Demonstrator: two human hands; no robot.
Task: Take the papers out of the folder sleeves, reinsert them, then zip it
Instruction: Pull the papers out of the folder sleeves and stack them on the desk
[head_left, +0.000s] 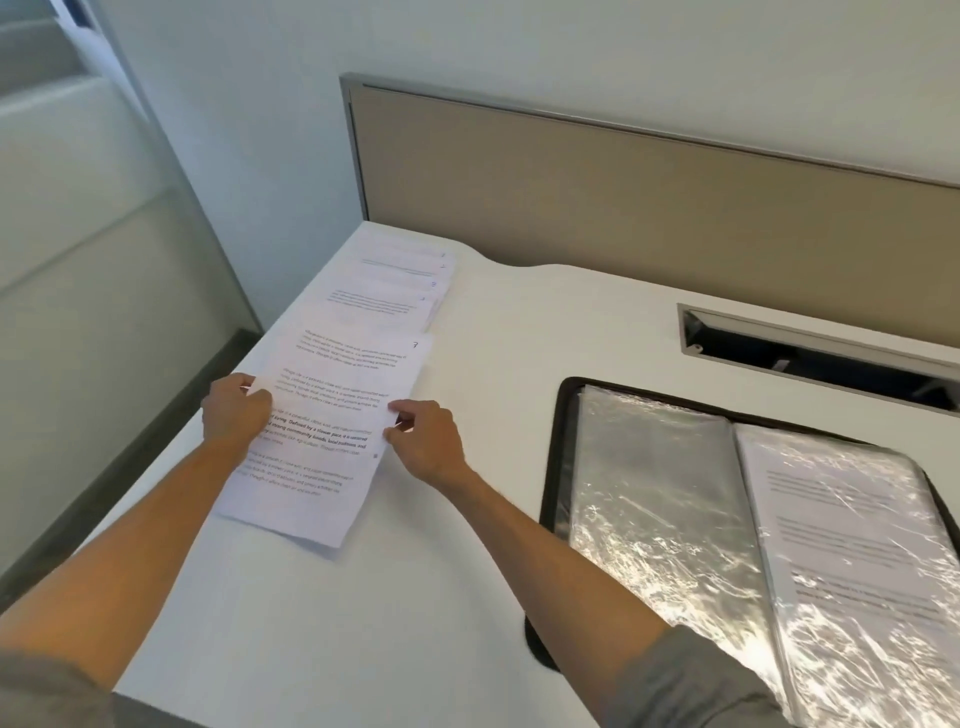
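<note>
Left of centre in the frame, a printed sheet (332, 415) marked with a handwritten 7 lies on the white table (493, 338). The left hand (234, 413) grips its left edge with curled fingers, while the right hand (423, 439) pinches its right edge between thumb and fingertips. Above it, toward the upper middle, more papers (395, 286) lie fanned in an overlapping row. At the lower right the black zip folder (563, 441) lies open; its left clear sleeve (654, 493) looks empty, and the right sleeve (857, 545) holds a printed page.
</note>
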